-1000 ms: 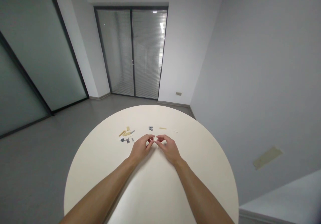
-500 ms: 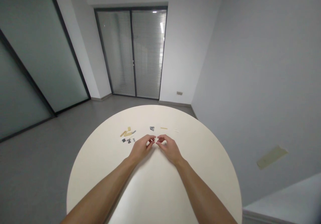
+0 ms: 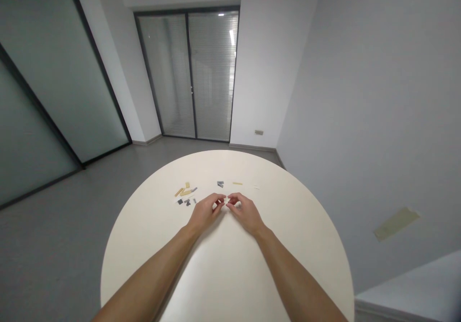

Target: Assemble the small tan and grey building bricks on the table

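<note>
Counter (image 3: 151, 235): round, cream top, both forearms reaching in from near edge. Left hand (image 3: 206, 212) palm down, just short of counter centre, fingers (image 3: 218, 202) curled narrow, tips aimed right. Right hand (image 3: 247, 215) mirroring it, fingers (image 3: 233, 199) also curled narrow, tips aimed left. Both sets of tips close together, nearly touching. Tiny pale piece (image 3: 226, 200) right at those tips, just above counter or on it; too small to tell whether pinched or only beside them.

Tan bricks (image 3: 184, 191) in loose cluster beyond and left of left hand. Dark grey bricks (image 3: 187, 202) just in front of that cluster, nearest left hand. Grey brick (image 3: 220, 184) straight ahead of the hands, apart from them. Slim tan brick (image 3: 237, 183) farther right, white sliver (image 3: 256, 187) beyond it, both near far side of counter.

Past counter: grey floor (image 3: 72, 226), glass double door (image 3: 187, 77) with blinds behind it, frosted glass partition (image 3: 54, 86) on left, white wall (image 3: 353, 120) on right, wall plate (image 3: 258, 132) low down by door, tan tape patch (image 3: 396, 224) on wall.
</note>
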Demonstrator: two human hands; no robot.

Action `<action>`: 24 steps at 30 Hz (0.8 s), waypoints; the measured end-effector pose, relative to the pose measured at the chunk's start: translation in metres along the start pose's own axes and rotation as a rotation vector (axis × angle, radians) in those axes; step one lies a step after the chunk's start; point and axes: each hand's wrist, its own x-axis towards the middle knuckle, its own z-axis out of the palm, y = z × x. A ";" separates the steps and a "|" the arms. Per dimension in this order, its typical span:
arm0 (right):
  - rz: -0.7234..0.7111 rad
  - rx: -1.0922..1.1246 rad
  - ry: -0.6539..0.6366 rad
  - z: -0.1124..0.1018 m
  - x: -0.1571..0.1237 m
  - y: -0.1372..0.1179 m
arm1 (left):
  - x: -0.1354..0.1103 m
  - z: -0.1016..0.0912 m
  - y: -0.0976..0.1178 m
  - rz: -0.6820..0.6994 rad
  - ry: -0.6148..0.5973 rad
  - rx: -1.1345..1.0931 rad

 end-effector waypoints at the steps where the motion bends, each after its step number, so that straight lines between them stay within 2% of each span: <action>1: 0.005 0.001 0.000 0.000 0.000 -0.001 | 0.000 0.000 0.000 -0.002 0.003 0.002; 24: 0.054 0.044 -0.013 0.002 -0.002 0.000 | 0.000 0.007 -0.008 -0.061 -0.003 -0.037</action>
